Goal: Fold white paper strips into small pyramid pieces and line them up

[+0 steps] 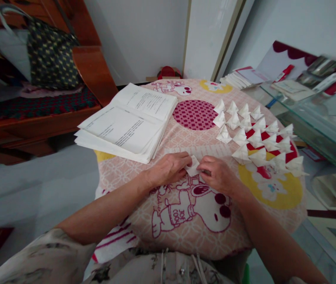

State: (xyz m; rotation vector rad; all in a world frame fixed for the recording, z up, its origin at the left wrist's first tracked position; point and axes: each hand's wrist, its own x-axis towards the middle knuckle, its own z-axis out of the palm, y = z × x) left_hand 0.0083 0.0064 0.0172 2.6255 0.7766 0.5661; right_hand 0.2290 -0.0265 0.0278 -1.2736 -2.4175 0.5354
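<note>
My left hand [170, 167] and my right hand [216, 173] meet at the middle of a round table covered with a pink cartoon-print cloth [185, 221]. Both pinch a small folded piece of white paper [192, 165] held between their fingertips, low over the cloth. To the right of my hands lie several folded white paper triangles [259, 138] in rows on the cloth. An open stack of printed white sheets [129, 124] rests on the table's left part, beyond my left hand.
A wooden bench [37, 114] with a dotted dark bag [51, 55] stands at the left. A glass-topped cabinet [318, 118] with papers and packets is at the right. A small red object [168, 72] sits on the floor behind the table by the white wall.
</note>
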